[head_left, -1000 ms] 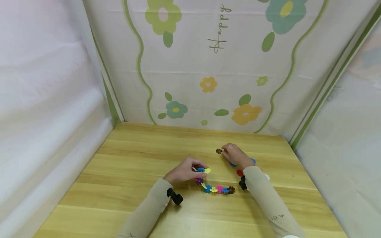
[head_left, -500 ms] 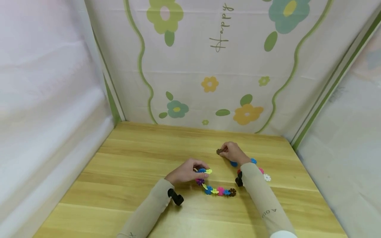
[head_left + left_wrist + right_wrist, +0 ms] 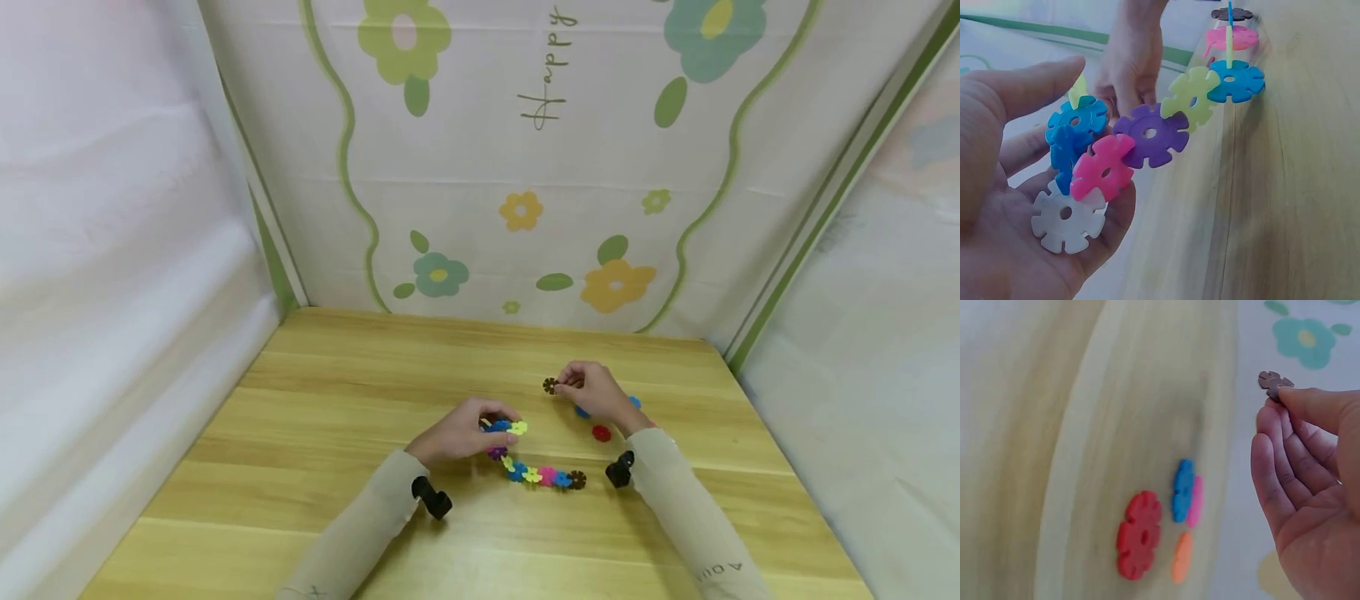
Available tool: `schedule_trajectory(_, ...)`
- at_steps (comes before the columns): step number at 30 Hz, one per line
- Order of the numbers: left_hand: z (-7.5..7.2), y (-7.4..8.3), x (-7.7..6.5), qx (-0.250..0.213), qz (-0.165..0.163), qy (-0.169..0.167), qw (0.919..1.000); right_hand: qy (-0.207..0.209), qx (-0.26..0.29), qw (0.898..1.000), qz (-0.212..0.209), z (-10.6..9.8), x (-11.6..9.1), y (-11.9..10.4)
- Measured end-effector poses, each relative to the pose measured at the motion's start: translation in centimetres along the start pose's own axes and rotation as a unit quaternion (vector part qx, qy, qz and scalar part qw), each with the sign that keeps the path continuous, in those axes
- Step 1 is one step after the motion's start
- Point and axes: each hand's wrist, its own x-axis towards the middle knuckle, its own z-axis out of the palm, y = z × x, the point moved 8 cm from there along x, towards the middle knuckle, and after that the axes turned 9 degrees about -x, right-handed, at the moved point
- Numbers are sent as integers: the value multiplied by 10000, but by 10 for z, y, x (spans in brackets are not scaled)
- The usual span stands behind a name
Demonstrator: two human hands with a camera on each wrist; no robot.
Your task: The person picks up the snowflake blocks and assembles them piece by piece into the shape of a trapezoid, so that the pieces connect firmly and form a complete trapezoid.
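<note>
My left hand (image 3: 461,433) holds one end of a chain of interlocking plastic snowflake discs (image 3: 517,473) between thumb and fingers. The chain curves over the table toward the right and ends in a brown disc (image 3: 577,480). Seen from the left wrist, white (image 3: 1047,225), pink (image 3: 1094,181) and blue discs lie within the left hand, and a purple disc (image 3: 1169,137) follows just outside it. My right hand (image 3: 596,390) pinches a separate brown snowflake disc (image 3: 1269,381) by its edge, raised above the table.
Loose discs lie under and beside the right forearm: a red one (image 3: 1132,544), a blue one (image 3: 1181,494), a pink one (image 3: 1196,503) and an orange one (image 3: 1181,556). Flower-printed cloth (image 3: 465,150) stands behind the wooden table (image 3: 360,367), with pale cloth at both sides.
The right hand stays near the same place with the brown disc, whose face has turned more toward the head camera. Its forearm has shifted slightly, uncovering the red disc. The left hand hardly moves.
</note>
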Motion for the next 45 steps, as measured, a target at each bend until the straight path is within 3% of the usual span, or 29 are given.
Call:
schedule_trajectory(9,-7,1,-2,8,63,128,9999,-97,360,9977,-571,-7,-28,-37)
schedule_trajectory(18,-11,1,-2,18,156,123,9998,88,99,9908,-1346,-6,-58,-78)
schedule_trajectory(25,-14,5,-5,53,306,119,9994,184,-58,9816,-1898,5,-64,-103)
schedule_trajectory(37,-13,6,-3,114,539,125,9984,227,67,9760,-2167,18,-63,-111)
schedule_trajectory(45,-15,10,-6,556,418,276,9972,92,-13,9793,-2021,27,-59,-113)
